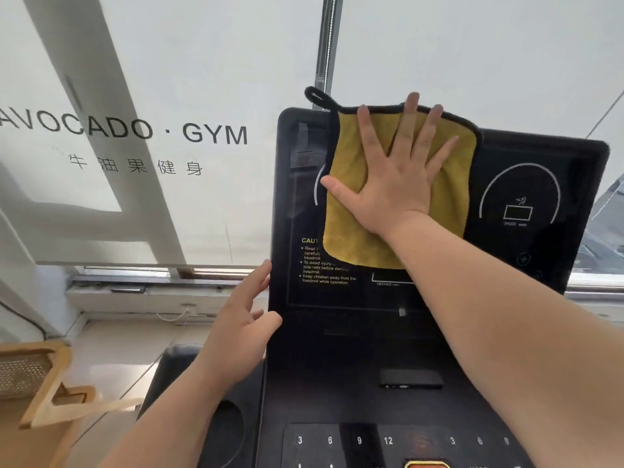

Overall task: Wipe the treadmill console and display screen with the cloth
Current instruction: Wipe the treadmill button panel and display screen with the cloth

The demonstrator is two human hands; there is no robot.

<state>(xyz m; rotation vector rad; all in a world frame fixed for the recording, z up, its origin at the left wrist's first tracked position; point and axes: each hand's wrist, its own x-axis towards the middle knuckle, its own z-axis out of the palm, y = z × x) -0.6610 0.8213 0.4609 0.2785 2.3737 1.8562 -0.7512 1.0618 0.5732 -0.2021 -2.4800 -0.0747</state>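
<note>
Head view: right hand [395,184] lies flat, fingers [368,130] spread straight and gripping nothing, pressing one yellow cloth [351,238] onto the upper middle of the one display screen [520,204]. The palm pressure likely stops the cloth slipping down the sloped panel. Cloth loop pokes out up-left of the fingertips. Left hand [243,336] has straight fingers along the screen's left edge with the thumb on its face, probably bracing it. One console [337,359] sits below both wrists.
</note>
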